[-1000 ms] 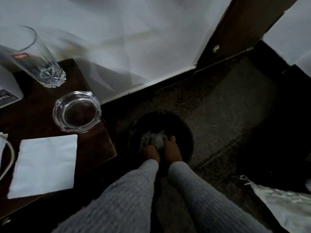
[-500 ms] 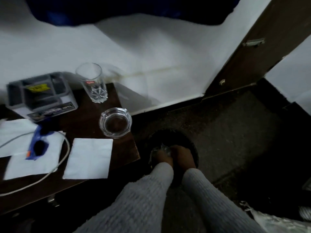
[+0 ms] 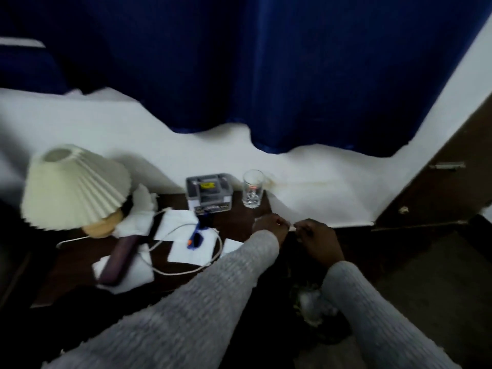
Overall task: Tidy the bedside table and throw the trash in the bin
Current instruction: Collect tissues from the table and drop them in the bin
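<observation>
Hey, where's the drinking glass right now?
In the head view, the drinking glass stands upright at the back right corner of the bedside table, against the white wall, just right of the grey box.

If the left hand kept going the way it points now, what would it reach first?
Probably the drinking glass, upright at the back right corner of the bedside table. The left hand points toward it, with bare tabletop between, though blur makes depth uncertain.

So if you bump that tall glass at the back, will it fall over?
Probably, yes. The glass stands tall and narrow beside the table's edge, so a knock could tip it. It looks empty, so likely light, and clear glass would probably break.
</observation>
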